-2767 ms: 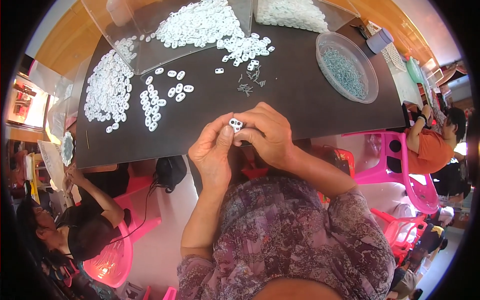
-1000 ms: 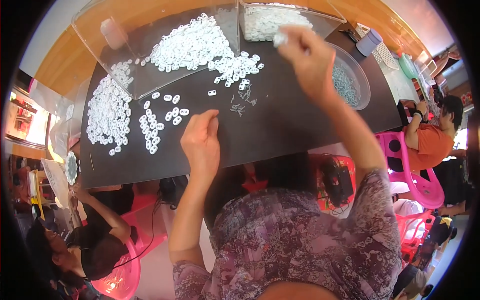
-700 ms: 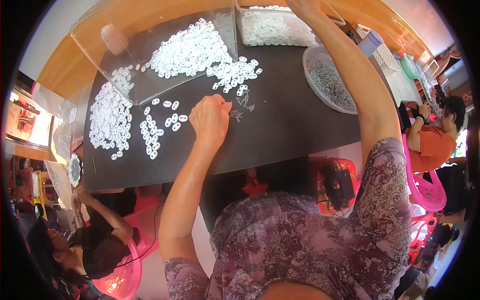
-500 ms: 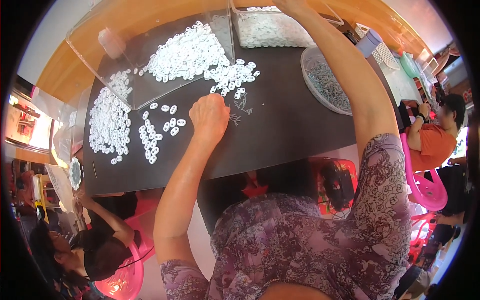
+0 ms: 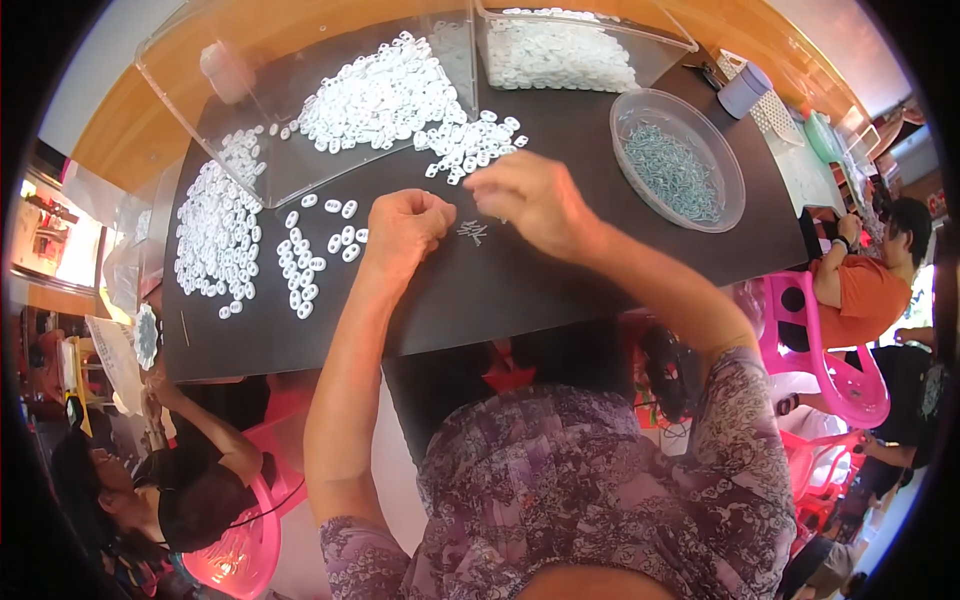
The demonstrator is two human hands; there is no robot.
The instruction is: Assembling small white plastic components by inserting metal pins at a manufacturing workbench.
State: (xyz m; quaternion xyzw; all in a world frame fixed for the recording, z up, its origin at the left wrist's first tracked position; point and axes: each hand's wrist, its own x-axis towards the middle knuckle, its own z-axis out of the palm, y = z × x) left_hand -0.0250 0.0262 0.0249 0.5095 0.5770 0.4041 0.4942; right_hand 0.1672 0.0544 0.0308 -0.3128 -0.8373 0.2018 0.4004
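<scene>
My left hand [image 5: 408, 228] is closed over the dark table, its fingertips pinched together; what they hold, if anything, is hidden. Just right of it, my right hand [image 5: 540, 205] has its fingers bent and drawn together, and its grip is too small to make out. Below and between the hands lies a little heap of thin metal screws [image 5: 470, 231]. A small pile of white oval pieces with two holes [image 5: 470, 142] lies beyond my fingers. Left of my left hand, several similar white ovals [image 5: 298, 265] are spread in a loose group.
A clear box on its side [image 5: 300, 195] has a big white heap [image 5: 375, 95] at its mouth. Another heap [image 5: 215, 245] lies left. Behind stands a clear bin of white pieces [image 5: 555, 60]. A round tub [image 5: 738, 205] of screws sits right. Two people sit nearby.
My right hand has come back from the far clear bin to beside my left hand. My left hand has shifted slightly left, staying closed. The screw tub is now uncovered by my arm.
</scene>
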